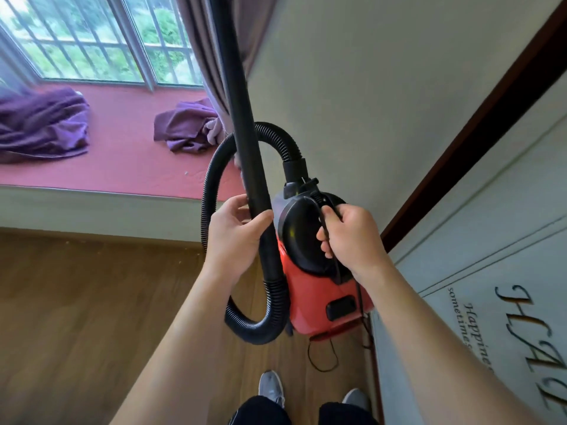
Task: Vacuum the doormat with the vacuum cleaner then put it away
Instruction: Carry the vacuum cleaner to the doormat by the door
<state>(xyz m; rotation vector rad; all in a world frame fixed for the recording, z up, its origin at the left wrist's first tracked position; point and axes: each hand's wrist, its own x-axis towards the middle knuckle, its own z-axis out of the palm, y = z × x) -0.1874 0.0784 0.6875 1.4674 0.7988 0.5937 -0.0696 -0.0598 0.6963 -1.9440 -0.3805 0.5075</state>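
Note:
A red vacuum cleaner (319,296) with a black top hangs in the air in front of me. My right hand (349,237) grips its black handle together with the thin black cord. My left hand (236,234) holds the rigid black wand (239,111), which rises past the top of the frame. The ribbed black hose (211,191) loops from the vacuum's top round to the wand's lower end. A pale grey doormat (491,271) with dark lettering lies on the floor at the right.
A red window seat (122,154) with two purple cloths (43,127) lies at the upper left under a barred window. A curtain (211,72) hangs beside a pale wall (368,87). Wooden floor (92,302) spreads below, and a dark door frame (472,130) edges the mat. My shoes (271,388) show below.

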